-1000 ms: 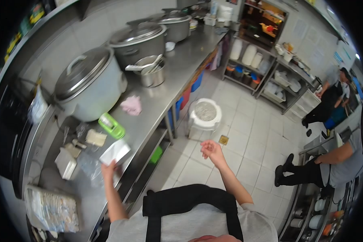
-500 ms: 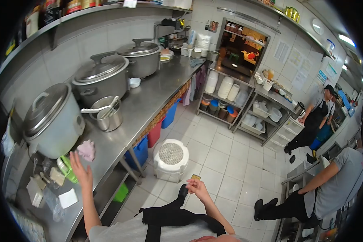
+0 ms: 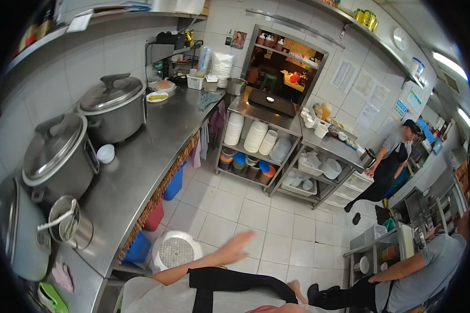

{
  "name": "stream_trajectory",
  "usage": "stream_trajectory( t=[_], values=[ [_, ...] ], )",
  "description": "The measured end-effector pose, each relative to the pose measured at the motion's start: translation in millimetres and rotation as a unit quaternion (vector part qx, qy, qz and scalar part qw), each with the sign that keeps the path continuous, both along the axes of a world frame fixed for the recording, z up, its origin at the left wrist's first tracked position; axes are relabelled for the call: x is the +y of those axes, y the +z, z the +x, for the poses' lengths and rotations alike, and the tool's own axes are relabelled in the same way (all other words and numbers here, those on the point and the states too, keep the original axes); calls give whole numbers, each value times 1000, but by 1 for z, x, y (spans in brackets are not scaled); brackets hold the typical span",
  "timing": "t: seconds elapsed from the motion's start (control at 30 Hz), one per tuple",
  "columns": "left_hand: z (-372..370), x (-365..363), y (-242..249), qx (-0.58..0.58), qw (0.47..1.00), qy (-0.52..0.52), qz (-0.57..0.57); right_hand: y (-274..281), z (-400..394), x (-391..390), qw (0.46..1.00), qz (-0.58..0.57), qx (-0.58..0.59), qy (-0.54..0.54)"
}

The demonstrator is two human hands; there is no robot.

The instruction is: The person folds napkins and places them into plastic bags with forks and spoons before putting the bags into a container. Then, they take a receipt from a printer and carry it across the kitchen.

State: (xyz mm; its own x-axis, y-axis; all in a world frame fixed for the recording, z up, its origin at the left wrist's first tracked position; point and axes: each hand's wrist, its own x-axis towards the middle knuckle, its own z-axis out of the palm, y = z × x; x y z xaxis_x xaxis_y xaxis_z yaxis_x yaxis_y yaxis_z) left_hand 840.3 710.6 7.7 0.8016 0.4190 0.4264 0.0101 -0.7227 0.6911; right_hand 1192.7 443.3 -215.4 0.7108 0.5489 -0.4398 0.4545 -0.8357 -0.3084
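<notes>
My left hand reaches across in front of my body, above the tiled floor. It is blurred, with fingers stretched out and nothing in it. Of my right hand, only a bit of skin shows past the black apron strap, and its fingers are hidden. Closest to my left arm is a white stool with a perforated seat. On the steel counter to the left stand large lidded cookers and a metal pot with a utensil in it. A pink cloth lies near them.
Ahead, a steel shelf unit carries stacked bowls and lidded tubs. A black tray rests before the hatch. One person stands at the far right, another nearer. Bins sit under the counter.
My view has turned right. My left hand has left the counter side and swung across in front of me. My right hand has dropped and is mostly out of sight.
</notes>
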Motion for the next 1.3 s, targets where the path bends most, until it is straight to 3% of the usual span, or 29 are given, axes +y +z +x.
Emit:
stream_trajectory(
  t=[0.07,0.1,0.2,0.33,0.47,0.57,0.6,0.63,0.7,0.8,0.9,0.97,1.0,1.03,1.07,1.13,1.17,1.27,1.3],
  values=[
    [21,12,18,37,990,-131,45,-45,12,-41,999,-6,10,42],
    [27,29,9,44,990,-131,41,-67,18,-50,996,-11,11,89],
    [44,93,-20,75,982,-170,23,-73,11,-7,990,-98,72,75],
    [36,233,-30,104,994,20,-5,-101,47,112,979,-128,87,131],
    [30,388,43,100,974,190,74,-103,121,310,972,-84,36,218],
    [38,495,86,46,958,275,65,-73,176,496,959,1,-30,281],
    [38,532,91,50,949,300,83,-56,191,562,951,85,8,296],
    [35,565,96,54,939,326,98,-33,192,627,952,125,-44,277],
    [19,618,115,61,906,397,130,42,180,737,911,220,-44,346],
    [-25,692,155,145,848,484,158,125,150,856,844,402,62,349],
    [-71,756,221,257,781,541,178,175,109,928,826,440,163,312],
    [-103,820,259,231,746,605,157,181,88,960,760,465,310,331],
    [-123,861,273,138,760,620,139,191,77,966,753,441,349,341],
    [-140,899,284,42,768,627,120,193,77,975,758,403,350,375],
    [-143,929,292,41,768,627,122,200,79,983,768,376,320,408],
    [-144,989,319,-121,699,694,126,222,91,998,781,397,285,388],
    [-153,1021,334,-126,697,694,129,223,103,1010,805,422,242,341],
    [-167,1106,369,-91,614,763,180,257,133,1039,810,488,229,229],
    [-178,1130,382,-11,594,782,188,269,138,1050,813,490,222,223]
  ],
)
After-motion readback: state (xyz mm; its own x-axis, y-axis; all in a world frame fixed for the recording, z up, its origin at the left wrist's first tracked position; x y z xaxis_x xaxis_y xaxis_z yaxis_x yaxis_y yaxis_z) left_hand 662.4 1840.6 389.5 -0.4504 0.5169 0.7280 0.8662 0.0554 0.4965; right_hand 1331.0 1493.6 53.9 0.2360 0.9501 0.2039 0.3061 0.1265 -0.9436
